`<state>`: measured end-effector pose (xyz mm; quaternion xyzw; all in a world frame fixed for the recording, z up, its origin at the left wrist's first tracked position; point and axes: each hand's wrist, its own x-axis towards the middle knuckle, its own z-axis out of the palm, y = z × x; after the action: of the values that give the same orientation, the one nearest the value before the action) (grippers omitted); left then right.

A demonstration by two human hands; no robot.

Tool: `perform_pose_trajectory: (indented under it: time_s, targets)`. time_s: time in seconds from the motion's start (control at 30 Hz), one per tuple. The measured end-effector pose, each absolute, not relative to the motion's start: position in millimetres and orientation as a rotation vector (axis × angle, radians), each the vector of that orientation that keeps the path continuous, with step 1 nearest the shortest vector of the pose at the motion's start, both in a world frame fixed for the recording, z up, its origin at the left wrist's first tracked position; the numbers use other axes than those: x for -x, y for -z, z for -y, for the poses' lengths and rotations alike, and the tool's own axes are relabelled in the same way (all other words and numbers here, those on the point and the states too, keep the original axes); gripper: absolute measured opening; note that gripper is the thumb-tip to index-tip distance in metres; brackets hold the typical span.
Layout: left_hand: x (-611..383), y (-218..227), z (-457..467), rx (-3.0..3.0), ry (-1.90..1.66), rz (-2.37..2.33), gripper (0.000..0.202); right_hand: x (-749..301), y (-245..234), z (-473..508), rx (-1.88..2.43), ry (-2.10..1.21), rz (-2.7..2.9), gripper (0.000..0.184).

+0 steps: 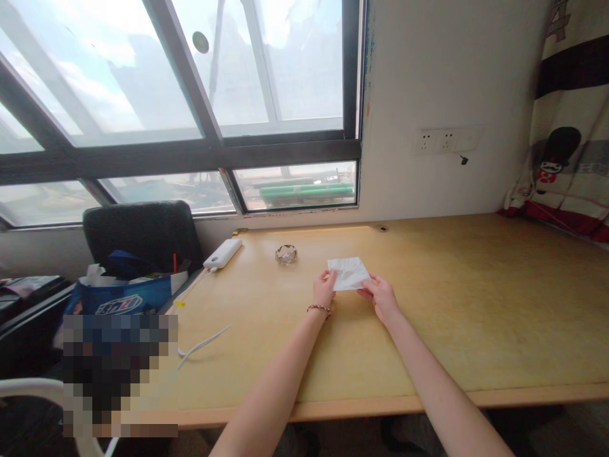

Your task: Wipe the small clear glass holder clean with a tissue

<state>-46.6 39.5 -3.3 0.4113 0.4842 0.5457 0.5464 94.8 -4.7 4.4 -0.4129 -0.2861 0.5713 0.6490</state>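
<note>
Room: pale wall (404, 82) with a window (299, 70) in it, behind a wooden table (485, 304); places below are told from the glass dish (286, 256) near the table's far side.
Chair (137, 228): well left of the dish, dark, its back toward the window.
Bag (159, 291): left of the dish, blue, in front of the chair back.
Power bank (222, 254): left of the dish and apart from it, white, with a cable plugged in.
Left hand (324, 289): right of the dish and closer to the wearer; thumb and fingers pinch the tissue's left edge. Of the two hands, it is nearer the dish.
Tissue (349, 271): right of the dish, slightly closer to the wearer, stretched between both hands and reaching away beyond the fingers. Its longer side seems to run left to right; whether it touches the table, I cannot tell.
Right hand (384, 298): farther right of the dish, fingers gripping the tissue's near right corner.
Sockets (435, 141): on the wall, far right of the dish and higher.
Curtain (573, 89): farthest right of the dish, patterned.
</note>
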Motion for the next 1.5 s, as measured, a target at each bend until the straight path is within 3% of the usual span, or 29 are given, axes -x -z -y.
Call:
perform_pose_trajectory:
  time_s: [0.23, 0.3, 0.47, 0.53, 0.97, 1.17, 1.5]
  targets:
    - [43.4, -0.5, -35.7, -1.026, -1.236, -1.146, 0.035, -94.9, -11.2, 9.6, 0.988, -1.17, 0.668, 0.078]
    - [43.3, -0.4, -35.8, -1.028, -1.228, -1.152, 0.035, -94.2, -13.3, 10.8, 0.985, -1.153, 0.724, 0.073]
    - [43.6, -0.9, -35.7, -1.041, -1.231, -1.144, 0.035, -93.7, -12.2, 9.7, 1.087, -1.122, 0.78, 0.035]
    - [43.6, -1.9, -35.3, -1.04, -1.221, -1.148, 0.034, -94.0, -10.9, 8.6, 1.109, -1.103, 0.748, 0.03]
    - [44.3, -2.8, -35.1, -1.021, -1.244, -1.159, 0.035, -98.9, -9.3, 4.4, 1.081, -1.138, 0.596, 0.03]
    - [43.7, -5.2, -30.8, -1.132, -1.22, -1.104, 0.042, -97.1, -6.7, 1.5, 0.976, -1.22, 0.451, 0.055]
    - [46.5, -5.2, -33.2, -1.439, -1.209, -1.081, 0.033, -99.8, -7.8, 2.2, 0.861, -1.438, 0.508, 0.025]
